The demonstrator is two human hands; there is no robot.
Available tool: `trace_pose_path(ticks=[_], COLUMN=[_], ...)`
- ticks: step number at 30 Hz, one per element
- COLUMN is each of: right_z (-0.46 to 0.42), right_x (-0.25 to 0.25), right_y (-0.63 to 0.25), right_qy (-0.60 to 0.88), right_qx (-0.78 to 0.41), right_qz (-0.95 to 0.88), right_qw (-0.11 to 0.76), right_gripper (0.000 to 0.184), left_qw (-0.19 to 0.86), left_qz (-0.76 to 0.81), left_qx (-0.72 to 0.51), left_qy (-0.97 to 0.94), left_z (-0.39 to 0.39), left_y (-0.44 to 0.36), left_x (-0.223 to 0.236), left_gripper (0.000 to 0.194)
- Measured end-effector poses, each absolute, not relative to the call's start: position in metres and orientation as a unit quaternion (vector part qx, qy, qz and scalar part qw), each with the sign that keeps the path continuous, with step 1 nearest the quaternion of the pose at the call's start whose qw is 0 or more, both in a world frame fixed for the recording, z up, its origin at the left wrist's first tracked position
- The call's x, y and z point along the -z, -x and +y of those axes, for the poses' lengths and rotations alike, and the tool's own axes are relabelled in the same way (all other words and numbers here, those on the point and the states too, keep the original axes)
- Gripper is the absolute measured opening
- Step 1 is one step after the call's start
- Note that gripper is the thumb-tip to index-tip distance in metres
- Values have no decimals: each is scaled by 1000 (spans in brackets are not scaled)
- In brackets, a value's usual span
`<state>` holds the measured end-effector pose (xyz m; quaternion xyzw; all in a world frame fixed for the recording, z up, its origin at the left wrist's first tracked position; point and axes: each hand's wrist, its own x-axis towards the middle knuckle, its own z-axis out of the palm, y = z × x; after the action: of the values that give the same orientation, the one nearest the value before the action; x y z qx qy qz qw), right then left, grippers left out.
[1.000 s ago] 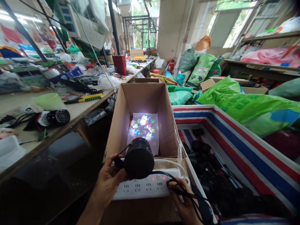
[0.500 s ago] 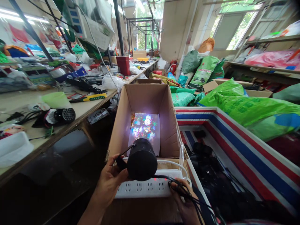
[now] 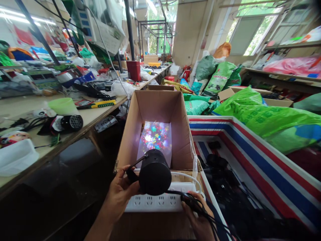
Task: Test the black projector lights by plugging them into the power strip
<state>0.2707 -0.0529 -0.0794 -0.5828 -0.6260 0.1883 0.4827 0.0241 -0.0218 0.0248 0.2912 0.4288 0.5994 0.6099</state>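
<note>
A black cylindrical projector lamp is held up in front of an open cardboard box. My left hand is closed around a black part at the lamp's left side, where a thin dark rod also sticks out. Coloured snowflake-like light patterns fall on a white sheet inside the box. My right hand is closed on the black power cord, which runs from the lamp and hangs in loops. Beneath the lamp lies a white power strip with several sockets.
On the right a striped bin holds many black parts. The cluttered workbench at left carries another lamp, a white tray and a yellow-green tool. Green bags are piled beyond the bin.
The projected pattern on the sheet has shifted, with different coloured shapes showing. The lamp sits slightly farther right in view. Both hands keep their holds.
</note>
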Motion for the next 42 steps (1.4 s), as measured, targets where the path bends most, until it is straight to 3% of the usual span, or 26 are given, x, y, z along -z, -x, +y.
trace_pose_path(ticks=[13,28,31,38,42], right_z=[-53,-53,-52,-54,-63], right_x=[91,105,101,47,35], right_y=[-271,-286,-291,-279,-274], right_qy=[613,594,612,539,494], right_qx=[-223,-184,-239,-506,-576], right_qz=[-590,-647,-583,-414,-390], right_qw=[476,441,478,531,522], right_gripper=[33,24,29,32,69], left_qw=[632,629,613,542,419], left_qz=[417,422,432,489,506], left_qx=[-582,-585,-594,-525,-473], left_qy=[-297,-291,-292,-437,-586], left_z=[-24,-26,-28,-39,-51], left_y=[-25,-30,-33,-46,-58], left_x=[-22,-24,-21,-4,-4], left_gripper=[59,60,58,44,32])
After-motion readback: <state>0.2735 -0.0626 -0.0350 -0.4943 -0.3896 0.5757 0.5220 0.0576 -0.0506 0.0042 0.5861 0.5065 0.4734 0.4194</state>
